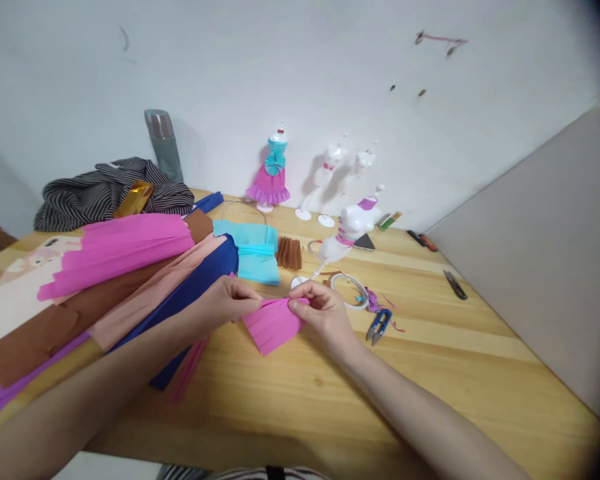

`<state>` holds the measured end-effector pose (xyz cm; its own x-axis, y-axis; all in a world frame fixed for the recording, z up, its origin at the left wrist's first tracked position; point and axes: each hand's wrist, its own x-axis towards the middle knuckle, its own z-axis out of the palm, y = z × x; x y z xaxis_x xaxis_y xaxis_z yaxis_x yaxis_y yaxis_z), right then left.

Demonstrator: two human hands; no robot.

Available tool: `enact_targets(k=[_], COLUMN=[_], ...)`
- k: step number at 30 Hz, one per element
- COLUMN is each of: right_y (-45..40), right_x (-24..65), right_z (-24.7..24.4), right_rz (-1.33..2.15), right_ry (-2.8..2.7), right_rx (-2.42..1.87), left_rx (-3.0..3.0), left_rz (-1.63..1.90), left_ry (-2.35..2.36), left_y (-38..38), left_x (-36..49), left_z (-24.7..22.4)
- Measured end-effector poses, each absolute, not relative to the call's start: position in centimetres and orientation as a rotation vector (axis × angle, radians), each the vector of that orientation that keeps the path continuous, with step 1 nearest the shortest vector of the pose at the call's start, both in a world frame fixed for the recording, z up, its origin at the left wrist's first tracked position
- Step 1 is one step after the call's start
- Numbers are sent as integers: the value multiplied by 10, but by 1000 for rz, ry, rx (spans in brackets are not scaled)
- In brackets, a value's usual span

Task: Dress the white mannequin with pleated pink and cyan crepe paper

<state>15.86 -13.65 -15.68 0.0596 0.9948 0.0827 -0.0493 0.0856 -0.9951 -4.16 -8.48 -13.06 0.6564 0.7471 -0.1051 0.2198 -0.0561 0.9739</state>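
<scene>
A piece of pink crepe paper (274,326) hangs between my two hands over the table, its top edge gathered into small folds. My left hand (234,300) pinches the upper left corner, and my right hand (320,308) pinches the upper right part between thumb and fingers. Just behind my hands stands a small white mannequin (356,220) with pink strips round its waist and a purple patch at its chest. To the right of my right hand lie a roll of white tape (364,297) and blue thread snips (379,327).
Coloured crepe paper sheets (130,250) spread over the left of the wooden table (300,413). Cyan paper (255,267) and pleated brown paper (289,253) lie mid-table. A dressed mannequin (270,173) and two bare-skirted ones stand by the wall. A cutter (455,285) lies right; a bottle (164,143) stands back left.
</scene>
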Motion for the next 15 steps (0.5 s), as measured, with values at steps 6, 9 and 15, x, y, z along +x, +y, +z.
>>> enact_targets(k=[6, 9, 15], right_y=[-130, -129, -128], right_x=[159, 159, 159], right_z=[-163, -166, -167], right_rz=[1232, 1264, 1260], right_ry=[-1113, -1095, -1072], right_rx=[-1143, -1153, -1166], left_rx=[1603, 1632, 1646], left_rz=[519, 514, 460], left_ry=[801, 799, 875], left_y=[-79, -80, -82], left_x=[-42, -41, -40], left_z=[-139, -139, -134])
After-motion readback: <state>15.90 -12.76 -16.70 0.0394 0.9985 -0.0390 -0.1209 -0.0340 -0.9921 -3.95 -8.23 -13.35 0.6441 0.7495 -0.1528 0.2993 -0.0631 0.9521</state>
